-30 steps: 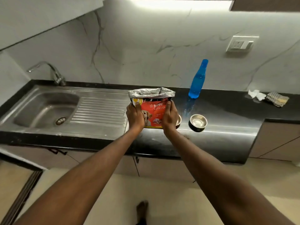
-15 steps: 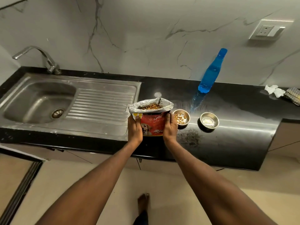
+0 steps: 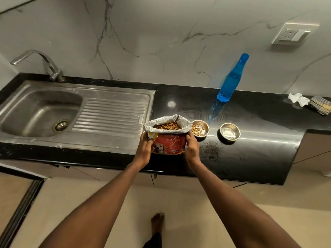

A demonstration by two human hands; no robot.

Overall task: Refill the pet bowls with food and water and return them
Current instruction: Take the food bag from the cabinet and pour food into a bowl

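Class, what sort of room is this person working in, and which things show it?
Most likely a home kitchen: a steel sink with a tap, and a black counter over cupboards.

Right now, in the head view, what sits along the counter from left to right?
Tap → sink → food bag held by left hand and right hand → kibble bowl → second bowl → tissues → cloth.

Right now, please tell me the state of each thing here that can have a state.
Food bag: open, upright, held on both sides.
Left hand: gripping bag.
Right hand: gripping bag.
Left bowl: some kibble inside.
Right bowl: no kibble.
Blue bottle: standing, capped.
Tap: not running.
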